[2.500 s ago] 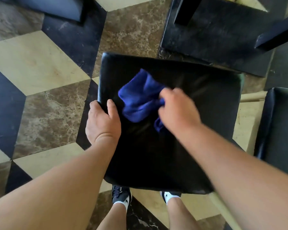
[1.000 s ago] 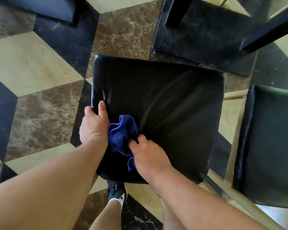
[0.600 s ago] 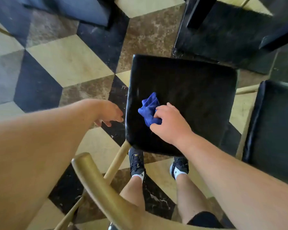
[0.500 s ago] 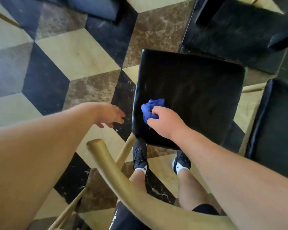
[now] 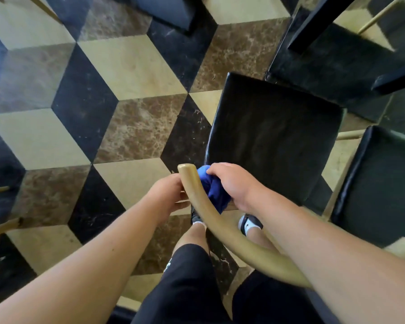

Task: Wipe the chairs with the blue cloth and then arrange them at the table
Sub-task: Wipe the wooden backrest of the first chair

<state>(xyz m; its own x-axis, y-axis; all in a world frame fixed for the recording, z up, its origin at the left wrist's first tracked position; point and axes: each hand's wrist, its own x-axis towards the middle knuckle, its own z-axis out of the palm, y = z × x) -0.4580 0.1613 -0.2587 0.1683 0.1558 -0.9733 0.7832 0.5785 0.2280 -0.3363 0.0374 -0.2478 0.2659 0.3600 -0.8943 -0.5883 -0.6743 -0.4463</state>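
Observation:
A chair with a black padded seat [image 5: 274, 141] stands in front of me, its curved tan wooden backrest [image 5: 211, 220] arching across my legs. My right hand [image 5: 232, 183] is shut on the bunched blue cloth [image 5: 213, 190] and presses it against the inner side of the backrest near its left end. My left hand [image 5: 168, 195] grips the outer side of the same rail, just below its rounded tip. Part of the cloth is hidden behind the rail.
A second black-seated chair [image 5: 384, 183] stands close on the right. The black table base [image 5: 337, 66] and its dark legs sit at the upper right. The floor is a tan, brown and black cube-pattern tile [image 5: 126, 66]. Wooden chair legs [image 5: 0, 225] poke in at the left edge.
My right hand carried the blue cloth off the seat's near left corner onto the wooden backrest. My left hand left the seat edge and took hold of the backrest's left end.

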